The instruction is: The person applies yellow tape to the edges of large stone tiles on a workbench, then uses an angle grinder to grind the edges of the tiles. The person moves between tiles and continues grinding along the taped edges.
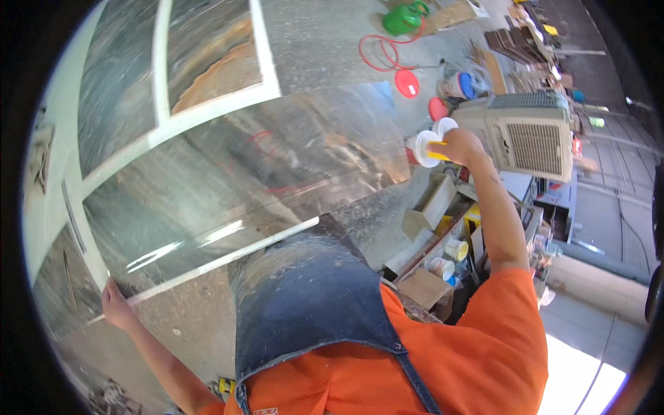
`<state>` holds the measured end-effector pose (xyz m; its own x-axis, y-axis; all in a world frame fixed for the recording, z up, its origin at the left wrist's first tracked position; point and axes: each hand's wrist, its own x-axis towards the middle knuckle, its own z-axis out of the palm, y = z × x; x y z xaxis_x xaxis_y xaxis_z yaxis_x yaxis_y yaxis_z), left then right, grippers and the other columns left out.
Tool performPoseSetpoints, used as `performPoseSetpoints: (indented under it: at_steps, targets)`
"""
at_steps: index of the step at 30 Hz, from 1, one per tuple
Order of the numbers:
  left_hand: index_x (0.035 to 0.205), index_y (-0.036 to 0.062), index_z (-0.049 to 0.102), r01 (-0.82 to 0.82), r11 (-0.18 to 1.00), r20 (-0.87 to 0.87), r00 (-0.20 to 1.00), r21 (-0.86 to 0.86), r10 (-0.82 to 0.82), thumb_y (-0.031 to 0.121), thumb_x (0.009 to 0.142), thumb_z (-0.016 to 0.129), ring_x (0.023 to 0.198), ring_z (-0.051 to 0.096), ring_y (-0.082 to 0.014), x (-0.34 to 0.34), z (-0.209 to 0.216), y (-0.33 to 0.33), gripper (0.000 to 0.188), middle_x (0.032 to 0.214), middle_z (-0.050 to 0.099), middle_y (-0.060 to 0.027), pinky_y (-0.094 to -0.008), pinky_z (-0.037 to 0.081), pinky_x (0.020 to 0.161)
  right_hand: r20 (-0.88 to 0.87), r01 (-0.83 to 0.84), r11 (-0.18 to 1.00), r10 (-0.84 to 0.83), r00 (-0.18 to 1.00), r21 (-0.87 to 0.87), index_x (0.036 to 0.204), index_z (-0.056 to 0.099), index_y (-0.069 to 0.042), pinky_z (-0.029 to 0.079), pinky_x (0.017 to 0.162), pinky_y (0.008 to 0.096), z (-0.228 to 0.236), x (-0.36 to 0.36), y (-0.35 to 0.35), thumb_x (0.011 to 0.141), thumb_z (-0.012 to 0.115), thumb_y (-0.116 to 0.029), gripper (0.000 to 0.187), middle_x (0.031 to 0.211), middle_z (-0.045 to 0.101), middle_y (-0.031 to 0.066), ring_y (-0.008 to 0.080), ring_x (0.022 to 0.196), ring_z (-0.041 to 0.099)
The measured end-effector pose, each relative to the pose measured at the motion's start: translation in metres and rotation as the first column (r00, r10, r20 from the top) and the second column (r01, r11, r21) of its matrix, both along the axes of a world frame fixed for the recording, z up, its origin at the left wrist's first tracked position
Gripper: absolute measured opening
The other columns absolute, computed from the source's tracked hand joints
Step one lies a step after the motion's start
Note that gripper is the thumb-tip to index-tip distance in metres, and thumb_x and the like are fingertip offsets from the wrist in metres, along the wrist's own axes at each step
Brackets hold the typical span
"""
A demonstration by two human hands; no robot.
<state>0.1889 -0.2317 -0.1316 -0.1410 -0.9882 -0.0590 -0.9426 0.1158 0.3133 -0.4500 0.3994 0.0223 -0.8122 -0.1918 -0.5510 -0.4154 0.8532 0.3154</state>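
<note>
Before me lies a glossy grey-brown marbled stone slab (228,166) with red marks drawn on it. It rests over a white frame (162,131). My left hand (119,306) is closed at the slab's near left corner, beside the frame; whatever it pinches is too small to make out. Stretched out past the slab's right end, my right hand (458,146) is closed on a flat yellow object (436,151), mostly hidden by the fingers. Right at that hand are a white round tub (424,148) and a second white tub (445,126).
A large grey air cooler (532,142) stands beyond my right hand. Nearer are a cluttered bench with an open box (430,200) and small tubs (443,267). A green gas cylinder (401,19), red hose (377,52) and red lid (407,84) lie on the far floor.
</note>
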Motion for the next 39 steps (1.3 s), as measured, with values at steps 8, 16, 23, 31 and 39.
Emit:
performPoseSetpoints:
  at_steps: [8, 16, 23, 31, 39]
  targets:
    - [0.123, 0.0079, 0.078, 0.012, 1.0, 0.021, 1.0, 0.014, -0.013, 0.051, 0.101, 0.064, 0.105, 0.074, -0.0275, -0.01, 0.006, 0.003, 0.051, 0.117, 0.079, -0.0108, -0.0383, 0.054, 0.092, 0.028, -0.02, 1.0, 0.02, 0.999, 0.003, 0.084, 0.081, -0.001, 0.057, 0.076, 0.047, -0.011, 0.005, 0.011, 0.081, 0.063, -0.07, 0.072, 0.088, 0.077, 0.0201, 0.0376, 0.085, 0.075]
    - [0.123, 0.007, 0.078, 0.004, 1.0, -0.026, 1.0, 0.013, -0.004, 0.052, 0.102, 0.063, 0.104, 0.074, -0.0272, -0.004, 0.005, 0.002, 0.052, 0.116, 0.079, -0.0113, -0.0382, 0.054, 0.092, 0.049, -0.042, 0.999, 0.04, 0.998, 0.034, 0.087, 0.081, -0.001, 0.058, 0.078, 0.0489, -0.036, 0.0, 0.011, 0.081, 0.065, -0.07, 0.071, 0.092, 0.077, 0.0202, 0.0386, 0.09, 0.075]
    - [0.122, 0.0086, 0.078, 0.046, 0.998, 0.062, 0.997, -0.039, -0.043, 0.049, 0.103, 0.061, 0.102, 0.074, -0.0309, -0.021, 0.018, 0.021, 0.048, 0.112, 0.079, -0.0135, -0.0405, 0.055, 0.088, 0.105, 0.013, 1.0, -0.015, 0.994, 0.022, 0.093, 0.081, -0.002, 0.058, 0.081, 0.0505, -0.049, 0.001, 0.007, 0.083, 0.067, -0.072, 0.072, 0.094, 0.077, 0.0212, 0.0402, 0.093, 0.074]
    - [0.127, 0.0155, 0.077, 0.093, 0.969, 0.331, 0.943, -0.229, -0.013, 0.05, 0.104, 0.057, 0.096, 0.074, -0.0428, -0.046, 0.029, 0.052, 0.046, 0.111, 0.077, -0.0195, -0.0505, 0.058, 0.082, 0.14, 0.013, 1.0, -0.013, 0.99, 0.002, 0.093, 0.08, -0.002, 0.056, 0.081, 0.0509, -0.063, -0.001, 0.009, 0.083, 0.067, -0.073, 0.073, 0.092, 0.076, 0.022, 0.0412, 0.091, 0.074]
    - [0.145, -0.0077, 0.051, 0.081, 0.874, 0.334, 0.938, -0.479, 0.096, 0.045, 0.092, 0.075, 0.119, 0.064, -0.0463, -0.095, 0.041, 0.075, 0.079, 0.13, 0.067, -0.0269, -0.0532, 0.052, 0.102, 0.099, 0.011, 0.993, 0.0, 0.995, -0.115, 0.087, 0.079, 0.001, 0.056, 0.077, 0.0493, -0.073, 0.001, 0.012, 0.083, 0.071, -0.067, 0.068, 0.086, 0.075, 0.0253, 0.0393, 0.084, 0.075]
